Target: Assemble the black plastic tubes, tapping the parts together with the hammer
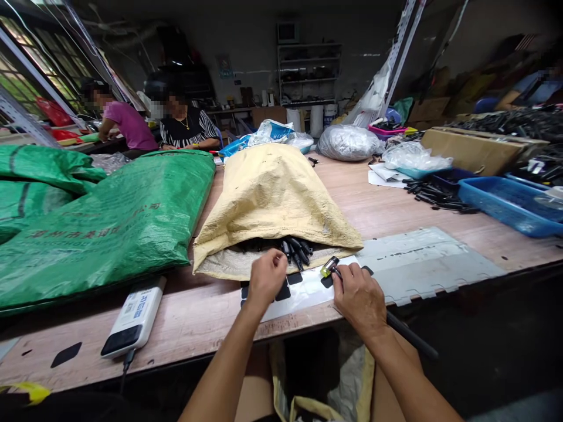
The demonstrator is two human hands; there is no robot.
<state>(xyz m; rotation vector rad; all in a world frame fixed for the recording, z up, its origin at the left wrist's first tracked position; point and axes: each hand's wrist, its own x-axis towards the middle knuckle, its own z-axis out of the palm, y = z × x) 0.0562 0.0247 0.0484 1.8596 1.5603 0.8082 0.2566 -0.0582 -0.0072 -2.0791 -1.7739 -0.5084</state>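
My left hand [267, 276] is at the mouth of a cream woven sack [275, 193], its fingers closed in a pinch; whatever they may hold is hidden. Several black pen-like pieces [298, 252] stick out of the sack's opening beside these fingers. My right hand [359, 298] is closed around a long black rod [416, 338] that runs out behind the wrist. In line with the rod, a clear and lime-green piece [329, 267] shows at the fingertips; I cannot tell whether the two are joined. Under both hands lies a white sheet with black rounded patches [282, 293].
A green sack [114, 217] fills the left, with a white power bank [134, 316] before it. To the right are a grey board [422, 264], loose black pieces [440, 196] and a blue tray [505, 205]. An open sack [367, 381] stands below the table edge. People sit farther back.
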